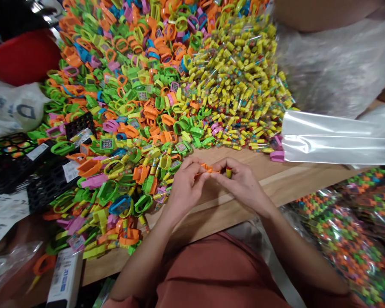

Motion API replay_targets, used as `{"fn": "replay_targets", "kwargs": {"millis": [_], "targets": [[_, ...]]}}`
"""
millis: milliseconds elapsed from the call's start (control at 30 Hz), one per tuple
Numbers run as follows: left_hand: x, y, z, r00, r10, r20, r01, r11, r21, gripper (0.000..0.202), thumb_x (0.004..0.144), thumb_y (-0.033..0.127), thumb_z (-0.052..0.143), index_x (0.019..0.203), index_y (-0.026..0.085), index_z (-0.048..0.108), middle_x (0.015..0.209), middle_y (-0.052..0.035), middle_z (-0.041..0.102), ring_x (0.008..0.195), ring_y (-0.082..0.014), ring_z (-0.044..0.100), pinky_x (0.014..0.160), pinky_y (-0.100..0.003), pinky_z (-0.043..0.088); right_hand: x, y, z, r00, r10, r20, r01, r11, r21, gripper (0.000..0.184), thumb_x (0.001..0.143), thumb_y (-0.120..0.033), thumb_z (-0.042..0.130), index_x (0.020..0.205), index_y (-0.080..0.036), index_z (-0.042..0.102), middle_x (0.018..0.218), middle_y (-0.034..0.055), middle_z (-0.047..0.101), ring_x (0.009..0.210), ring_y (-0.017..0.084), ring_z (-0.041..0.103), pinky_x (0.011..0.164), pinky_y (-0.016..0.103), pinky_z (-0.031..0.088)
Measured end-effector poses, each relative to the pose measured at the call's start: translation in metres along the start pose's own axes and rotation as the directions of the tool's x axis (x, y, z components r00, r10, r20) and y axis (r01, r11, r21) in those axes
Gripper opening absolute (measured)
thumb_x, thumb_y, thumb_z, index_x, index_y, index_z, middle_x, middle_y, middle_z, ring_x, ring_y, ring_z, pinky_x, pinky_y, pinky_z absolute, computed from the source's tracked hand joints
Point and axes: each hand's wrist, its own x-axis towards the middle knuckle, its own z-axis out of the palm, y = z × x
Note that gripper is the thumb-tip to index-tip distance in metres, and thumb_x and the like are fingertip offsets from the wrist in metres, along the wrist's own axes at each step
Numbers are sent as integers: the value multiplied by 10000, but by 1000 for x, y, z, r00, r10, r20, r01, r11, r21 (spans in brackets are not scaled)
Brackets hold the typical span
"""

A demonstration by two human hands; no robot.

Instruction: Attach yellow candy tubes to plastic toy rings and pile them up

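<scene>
Near the table's front edge, my left hand (186,185) and my right hand (245,185) pinch an orange plastic toy watch (208,168) between them. My fingers hide most of it. A small yellow-ended tube (229,172) is tucked in the curled fingers of my right hand. Just beyond my hands spreads a big heap of toy watches (150,112) in orange, green, pink, blue and yellow. To its right lies a pile of small clear tubes with yellow ends (240,72). More watches, some with tubes among them, lie left of my left hand (118,205).
Clear plastic bags (333,139) lie flat at the right. Filled bags of colourful pieces (349,239) sit below the table edge. Black plastic trays (51,179) and a white box (66,276) are at the left. A bare wooden strip (263,184) runs along the front.
</scene>
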Motion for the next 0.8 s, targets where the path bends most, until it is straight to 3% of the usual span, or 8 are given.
{"fn": "replay_targets", "kwargs": {"millis": [133,300,500,600,700,800], "targets": [[-2,3,-4,998,63,18,-63,998,-14,107,950,197,627,848,189,658,1044,-65,616,988,-179,619,869,-283,515,1,-7,-7,990,-111,84,116,991,-66,208,975,-369,692,1139,-242,714,1096,55,713,1002,235,655,869,355,509],[-5,1,-1,997,76,-10,-77,996,-48,121,956,186,617,844,190,666,1057,-66,609,1028,-178,611,891,-284,509,0,-15,-5,965,-252,74,263,938,-227,134,1019,-332,632,969,-221,691,921,58,679,858,219,628,749,338,479],[-9,2,-2,999,45,21,-44,997,-68,171,979,229,574,824,195,637,1066,-82,647,1089,-210,614,936,-327,501,0,-8,3,969,-247,31,246,935,-257,316,978,-485,685,830,-216,609,794,38,614,714,190,564,656,308,444],[-9,-2,-2,1000,0,22,4,983,-182,194,1006,296,536,850,196,593,1056,-89,670,1115,-221,626,960,-344,498,0,-6,6,974,-223,36,225,949,-220,418,914,-583,739,792,-216,581,739,14,601,643,164,527,612,291,431],[-11,-13,1,996,-88,35,94,948,-303,207,991,407,577,1000,200,593,1088,-87,659,1051,-203,636,918,-323,518,0,-7,6,983,-181,8,180,969,-169,386,874,-565,795,927,-220,628,812,13,646,672,163,558,612,280,458],[-14,-25,4,989,-146,10,141,933,-330,300,954,501,633,1000,204,626,1081,-79,647,1000,-193,622,895,-320,525,-2,-10,5,984,-169,58,174,980,-96,384,981,-464,689,1280,-241,599,1131,68,683,926,203,655,787,306,540]]}}
